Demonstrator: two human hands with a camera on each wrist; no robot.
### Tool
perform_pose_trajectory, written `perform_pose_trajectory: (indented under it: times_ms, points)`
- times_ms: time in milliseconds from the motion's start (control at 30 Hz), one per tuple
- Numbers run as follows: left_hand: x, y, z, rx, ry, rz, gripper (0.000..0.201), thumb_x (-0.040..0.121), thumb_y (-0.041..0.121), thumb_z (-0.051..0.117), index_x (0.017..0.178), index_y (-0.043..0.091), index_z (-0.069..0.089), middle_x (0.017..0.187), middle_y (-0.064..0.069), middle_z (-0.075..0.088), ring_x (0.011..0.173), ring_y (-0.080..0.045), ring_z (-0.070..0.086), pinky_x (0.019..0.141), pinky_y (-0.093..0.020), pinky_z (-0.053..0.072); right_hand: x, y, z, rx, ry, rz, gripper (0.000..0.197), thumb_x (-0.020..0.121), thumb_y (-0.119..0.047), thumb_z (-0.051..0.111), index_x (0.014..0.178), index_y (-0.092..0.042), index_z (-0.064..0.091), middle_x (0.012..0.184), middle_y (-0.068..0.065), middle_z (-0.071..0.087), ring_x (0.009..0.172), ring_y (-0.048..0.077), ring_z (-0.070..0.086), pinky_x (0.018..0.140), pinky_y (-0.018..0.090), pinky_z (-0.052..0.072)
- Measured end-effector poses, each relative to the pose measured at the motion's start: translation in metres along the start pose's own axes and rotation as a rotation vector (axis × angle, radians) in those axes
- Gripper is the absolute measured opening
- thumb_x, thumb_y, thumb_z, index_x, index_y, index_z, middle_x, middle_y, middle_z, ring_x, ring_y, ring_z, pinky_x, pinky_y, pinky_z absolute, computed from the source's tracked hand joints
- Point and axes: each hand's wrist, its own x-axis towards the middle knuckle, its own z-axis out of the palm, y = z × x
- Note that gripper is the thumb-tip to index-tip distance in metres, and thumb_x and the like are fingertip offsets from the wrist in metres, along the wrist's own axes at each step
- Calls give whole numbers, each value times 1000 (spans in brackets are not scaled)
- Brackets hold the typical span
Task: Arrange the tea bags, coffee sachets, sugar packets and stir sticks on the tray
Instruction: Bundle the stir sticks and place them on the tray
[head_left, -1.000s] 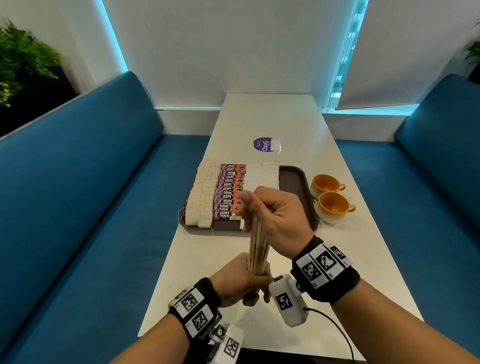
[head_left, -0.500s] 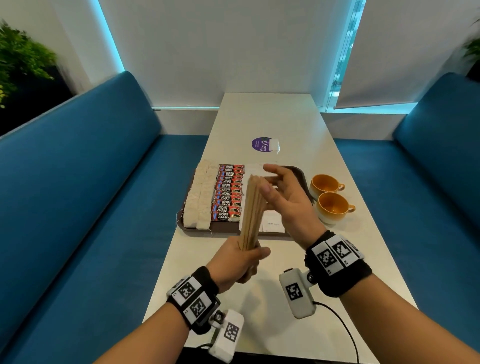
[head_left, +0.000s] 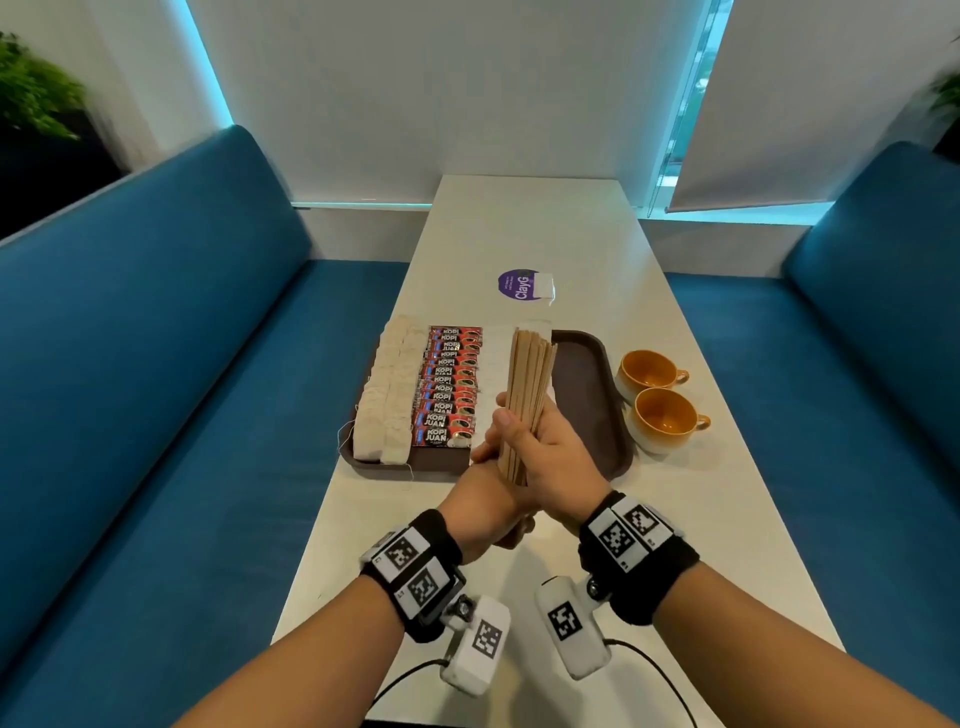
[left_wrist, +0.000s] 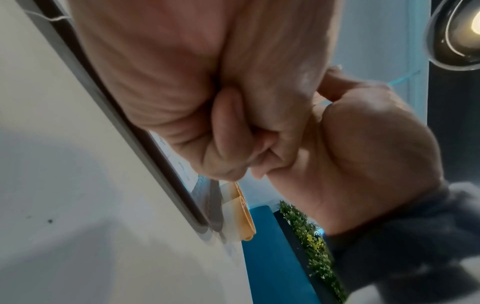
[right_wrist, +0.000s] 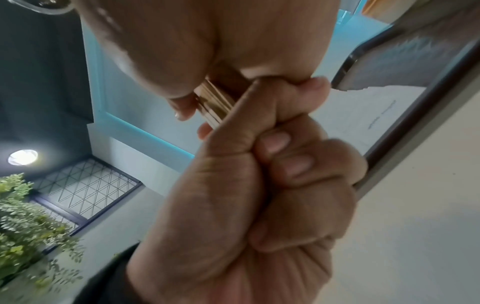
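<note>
Fingers (head_left: 506, 423) of both hands curled round stir sticks (head_left: 527, 384), upright over tray (head_left: 589, 395) near edge.

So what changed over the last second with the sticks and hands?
The right hand, open and off the stir sticks half a second ago, has closed its grip round them again; the left hand keeps holding below. Tray, sachets and cups unchanged.

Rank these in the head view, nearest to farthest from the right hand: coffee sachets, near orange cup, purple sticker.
From the right hand:
1. Coffee sachets, just left of it on the tray.
2. Near orange cup, to its right, off the tray.
3. Purple sticker, far up the table.
</note>
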Motion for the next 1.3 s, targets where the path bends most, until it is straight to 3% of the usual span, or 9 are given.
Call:
perform_pose_trajectory:
  times_ms: [167,300,467,567,667,767,967,1167,1300]
  points:
    - [8,2,-11,-67,-108,-55,16,92,-1,66,100,7,55,58,-1,53,48,-14,47,40,-22,34,13,2,0,41,38,132,12,106,-21,51,114,-12,48,80,6,56,67,16,60,67,26,56]
    - [8,8,-27,245,-230,-65,21,85,8,80,98,6,63,85,-10,66,63,-22,67,46,-28,49,28,8,-7,125,86,211,12,106,-25,53,107,-14,47,77,3,51,60,14,52,62,32,50]
    - [20,2,-68,864,117,161,20,86,32,80,100,29,66,97,14,62,86,-5,61,69,-18,46,58,-3,-45,-25,291,273,13,106,-25,51,112,-14,50,85,5,53,65,14,52,68,34,52]
    - [29,-15,-88,1033,178,130,21,89,28,74,109,30,69,107,13,59,103,-9,55,95,-29,49,86,-6,-78,-226,370,375,25,105,-28,53,120,-8,53,88,6,58,73,18,58,77,37,59]
    - [33,-32,-93,1083,231,103,27,94,23,69,120,27,72,117,9,60,116,-14,51,105,-28,42,111,-8,-100,-400,375,451,18,106,-25,53,102,-7,53,85,7,60,78,22,62,93,46,59]
    - [37,-41,-99,1035,315,96,26,96,23,68,122,25,74,118,7,62,116,-14,50,107,-29,41,133,-3,-108,-554,341,497,21,106,-23,53,113,-4,57,85,7,61,76,20,63,86,38,60]
    - [40,-49,-115,862,320,49,18,90,19,77,104,29,80,104,13,62,100,-9,57,93,-23,43,161,4,-110,-906,244,560,33,106,-33,50,116,-2,58,106,13,62,96,28,63,95,39,54]
    - [28,-58,-117,782,289,26,16,85,24,82,95,37,80,99,18,64,93,2,57,79,-12,43,176,20,-115,-1088,203,620,37,105,-38,53,114,-2,57,94,10,60,93,28,61,86,37,52]
    - [26,-61,-115,801,305,34,15,86,26,81,96,37,80,98,20,63,92,4,55,71,-7,36,179,28,-110,-1190,201,587,36,104,-42,54,98,-7,57,77,6,56,72,21,57,73,33,48]
